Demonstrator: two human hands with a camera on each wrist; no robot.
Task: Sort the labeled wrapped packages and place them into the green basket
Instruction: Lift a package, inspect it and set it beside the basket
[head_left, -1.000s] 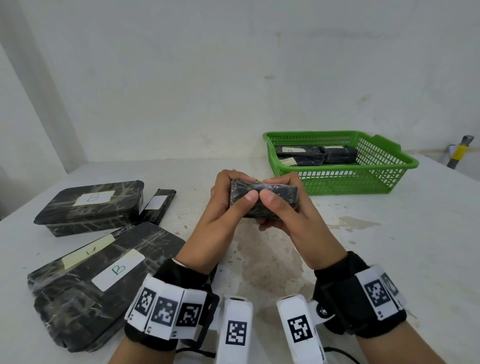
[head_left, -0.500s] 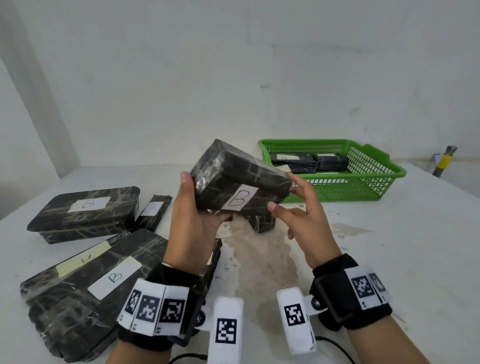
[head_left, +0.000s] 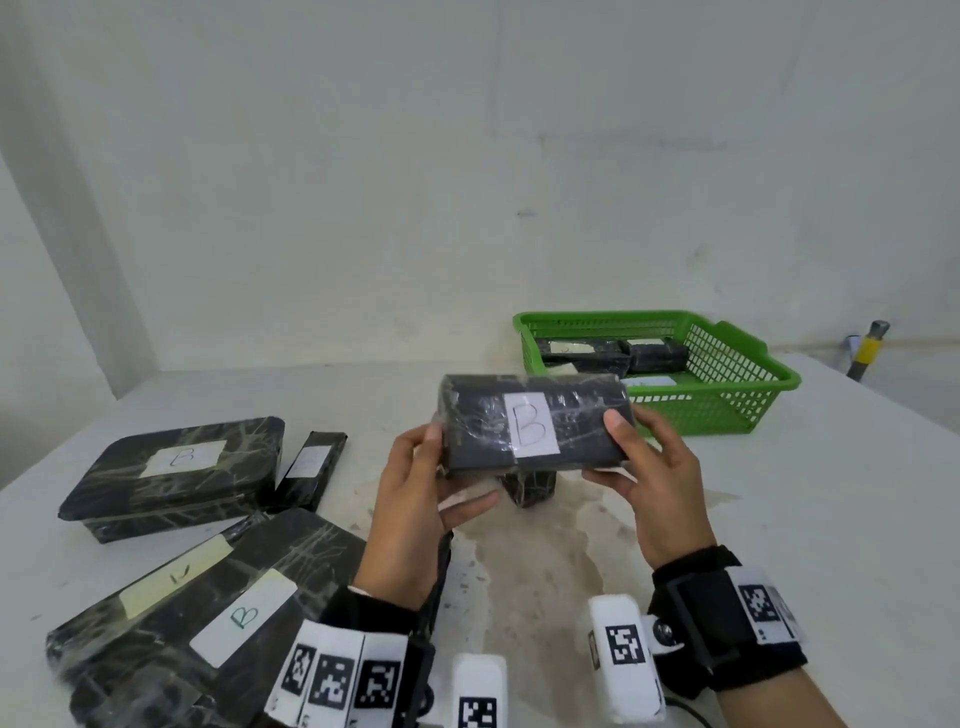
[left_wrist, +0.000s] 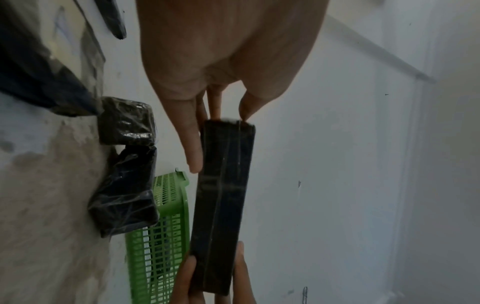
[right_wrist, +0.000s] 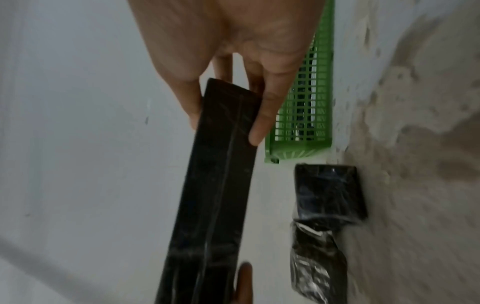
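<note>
White walls back a stained pale table (head_left: 779, 519). Above it, the left hand (head_left: 415, 499) and right hand (head_left: 649, 478) pinch the ends of a black wrapped package (head_left: 535, 421), long axis left to right, white "B" label facing up. It glistens with clear wrap. Behind it stands the green basket (head_left: 727, 410).

Seven wrapped packages (head_left: 535, 426), one green basket (head_left: 727, 410), two hands (head_left: 415, 499).

It looked like a bare packing or sorting room. Plain white walls (head_left: 363, 182) stood behind a stained white table (head_left: 779, 545), where black wrapped packages (head_left: 171, 473) with lettered labels lay at the left.
</note>
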